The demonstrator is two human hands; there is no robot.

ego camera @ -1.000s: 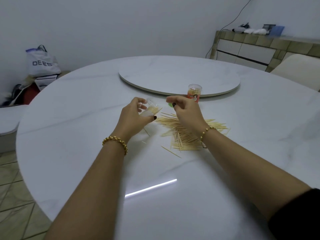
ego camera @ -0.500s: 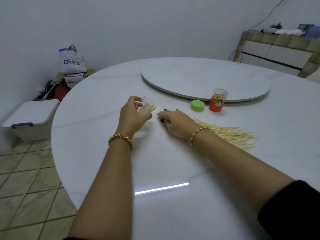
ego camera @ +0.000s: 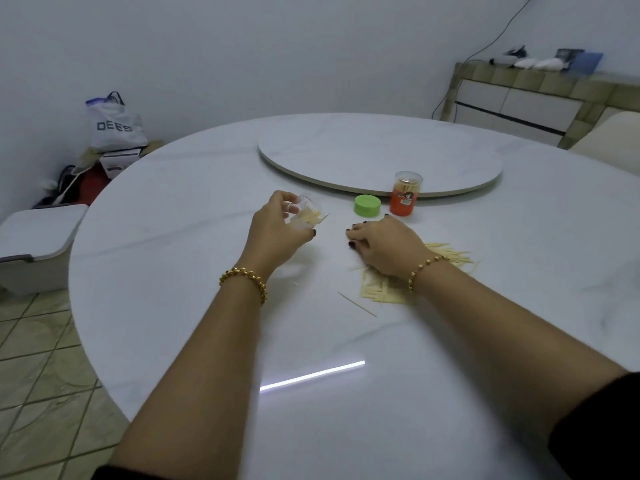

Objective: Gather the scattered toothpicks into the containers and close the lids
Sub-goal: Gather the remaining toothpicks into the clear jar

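My left hand (ego camera: 277,233) grips a small clear container (ego camera: 309,214) tilted on its side, with toothpicks sticking out of its mouth. My right hand (ego camera: 381,247) lies palm down on the white table (ego camera: 173,271), fingers spread flat, over the left end of a pile of scattered toothpicks (ego camera: 446,254). More toothpicks (ego camera: 377,292) lie under my right wrist, and a single one (ego camera: 356,304) lies apart in front. An orange container (ego camera: 405,197) stands upright and lidless behind my right hand, toothpicks inside. A green lid (ego camera: 367,205) lies beside it.
A round turntable (ego camera: 381,154) sits in the table's middle, just behind the orange container. Off the table to the left are a white bin (ego camera: 38,237) and a bag (ego camera: 114,126) on the tiled floor. A sideboard (ego camera: 519,102) stands at the back right.
My right hand came down from near the clear container and now lies flat on the table by the pile. My left hand still holds the container. The camera view swung left, then partly back.
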